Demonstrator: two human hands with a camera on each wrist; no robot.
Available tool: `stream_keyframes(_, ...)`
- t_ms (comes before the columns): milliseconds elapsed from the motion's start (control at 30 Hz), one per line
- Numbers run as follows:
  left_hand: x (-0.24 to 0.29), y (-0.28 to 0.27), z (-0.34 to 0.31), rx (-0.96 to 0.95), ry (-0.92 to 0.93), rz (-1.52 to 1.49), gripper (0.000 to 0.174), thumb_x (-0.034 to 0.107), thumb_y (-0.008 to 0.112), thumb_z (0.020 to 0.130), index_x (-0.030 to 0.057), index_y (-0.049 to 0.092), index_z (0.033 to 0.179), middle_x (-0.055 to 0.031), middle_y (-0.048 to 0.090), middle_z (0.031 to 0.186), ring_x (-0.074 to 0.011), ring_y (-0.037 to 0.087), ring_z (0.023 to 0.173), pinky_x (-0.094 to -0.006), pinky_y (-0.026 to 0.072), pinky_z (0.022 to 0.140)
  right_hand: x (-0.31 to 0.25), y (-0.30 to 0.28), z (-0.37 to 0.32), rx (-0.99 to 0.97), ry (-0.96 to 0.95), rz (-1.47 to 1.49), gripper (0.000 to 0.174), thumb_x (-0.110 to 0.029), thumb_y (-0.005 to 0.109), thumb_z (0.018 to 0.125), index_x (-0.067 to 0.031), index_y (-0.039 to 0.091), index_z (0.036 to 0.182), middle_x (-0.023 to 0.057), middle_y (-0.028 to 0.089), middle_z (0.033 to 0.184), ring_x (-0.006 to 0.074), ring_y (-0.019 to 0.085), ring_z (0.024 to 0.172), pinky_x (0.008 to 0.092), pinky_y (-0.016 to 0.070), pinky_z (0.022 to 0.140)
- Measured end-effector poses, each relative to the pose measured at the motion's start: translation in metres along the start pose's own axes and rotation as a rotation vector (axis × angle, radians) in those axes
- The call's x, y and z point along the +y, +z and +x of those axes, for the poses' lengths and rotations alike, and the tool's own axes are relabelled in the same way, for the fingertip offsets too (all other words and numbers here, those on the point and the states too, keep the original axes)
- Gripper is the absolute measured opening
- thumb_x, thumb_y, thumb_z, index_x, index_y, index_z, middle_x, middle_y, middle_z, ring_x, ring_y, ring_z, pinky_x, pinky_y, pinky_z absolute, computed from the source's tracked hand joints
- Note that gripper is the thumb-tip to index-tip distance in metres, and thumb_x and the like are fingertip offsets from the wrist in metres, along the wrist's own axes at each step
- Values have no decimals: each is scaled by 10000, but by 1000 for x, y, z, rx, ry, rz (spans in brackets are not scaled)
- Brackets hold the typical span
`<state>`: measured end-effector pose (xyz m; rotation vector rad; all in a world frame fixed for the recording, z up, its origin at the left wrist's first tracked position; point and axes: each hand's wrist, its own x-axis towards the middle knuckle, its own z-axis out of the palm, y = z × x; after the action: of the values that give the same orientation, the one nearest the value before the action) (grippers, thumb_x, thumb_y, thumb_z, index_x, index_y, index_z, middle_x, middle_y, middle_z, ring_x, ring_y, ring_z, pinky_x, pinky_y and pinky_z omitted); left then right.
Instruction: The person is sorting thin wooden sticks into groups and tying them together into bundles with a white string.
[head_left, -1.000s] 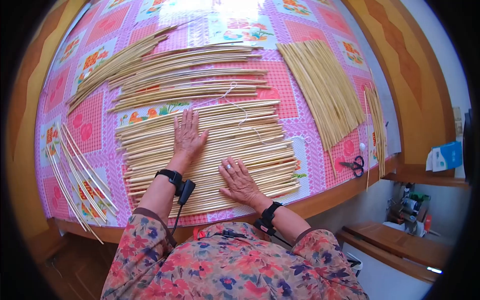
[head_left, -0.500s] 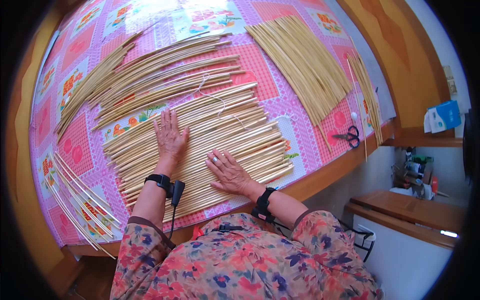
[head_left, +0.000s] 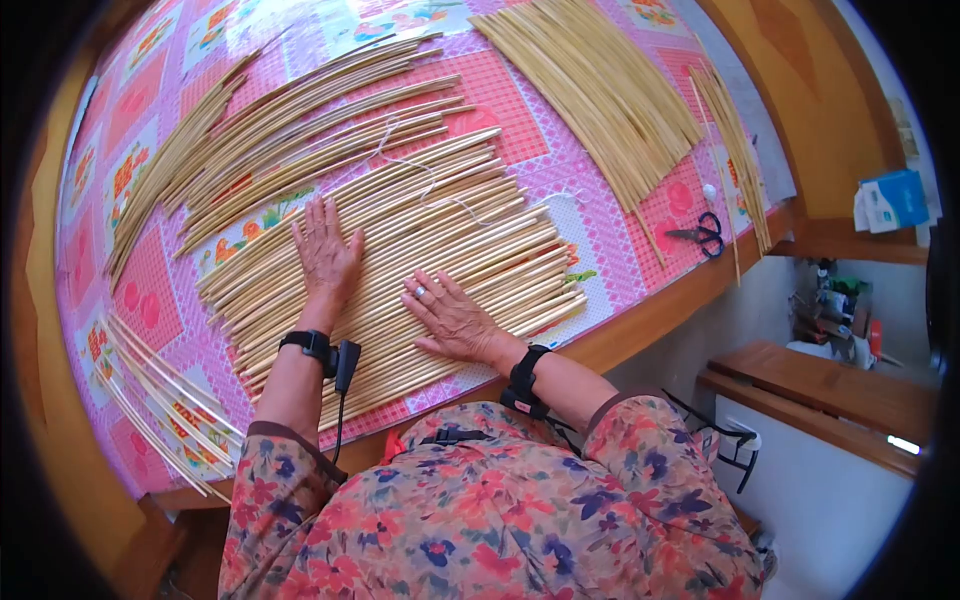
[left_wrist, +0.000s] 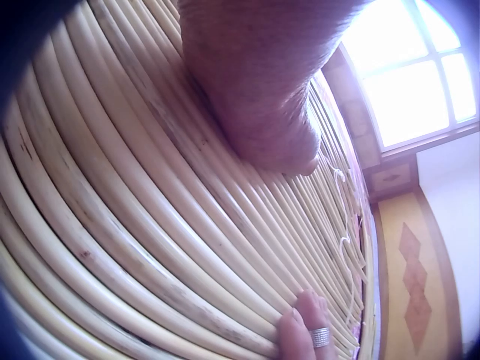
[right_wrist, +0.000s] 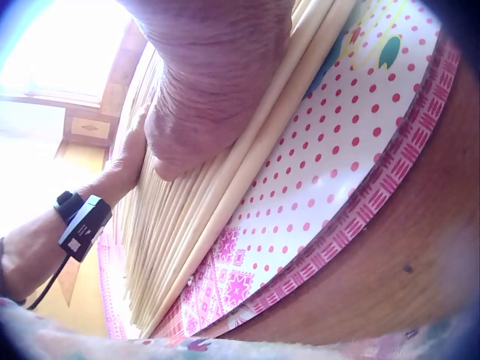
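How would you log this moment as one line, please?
left hand: open, flat on sticks | right hand: open, flat on same sticks | white string: across sticks | scissors: on tablecloth, untouched

Floral-print top (head_left: 490, 510), brown cuffs, black wrist straps, black cable, patterned ring (left_wrist: 320, 337), black buckle (head_left: 458, 436)

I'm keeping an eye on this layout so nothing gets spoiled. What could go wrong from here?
The sticks under the left hand and right hand look loose, so uneven pressure might roll them out of line. The string lying across them could snag. One thin stick reaches over the table's edge and might get knocked.
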<state>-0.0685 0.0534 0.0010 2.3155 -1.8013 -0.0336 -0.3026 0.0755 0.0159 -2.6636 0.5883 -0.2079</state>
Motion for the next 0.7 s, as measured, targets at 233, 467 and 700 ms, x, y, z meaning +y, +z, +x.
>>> stream_keyframes(233, -6, 6, -4, 61, 11, -117, 665, 368, 477, 832, -3, 264, 1341, -173, 207, 1421, -268, 136, 1339, -437, 49, 1086, -2, 3, 2, -60, 50, -32, 695, -386, 550, 783, -18, 306, 1320, 166, 255, 1398, 288, 167, 1328, 438, 88, 1086)
stream_keyframes(467, -6, 7, -4, 24, -44, -6, 661, 487, 336, 856, 48, 287, 1348, -131, 217, 1430, -248, 132, 1344, -457, 24, 1078, -7, 5, 7, -76, 2, -155, 700, -373, 575, 752, -5, 326, 1293, 164, 278, 1382, 323, 168, 1321, 463, 98, 1077)
stream_keyframes(700, -6, 6, -5, 15, -57, 4, 671, 511, 335, 852, 63, 291, 1350, -112, 245, 1423, -241, 149, 1339, -461, 34, 1072, -5, 8, 5, -88, -25, -219, 724, -376, 565, 760, -6, 278, 1311, 177, 235, 1395, 341, 140, 1325, 471, 69, 1077)
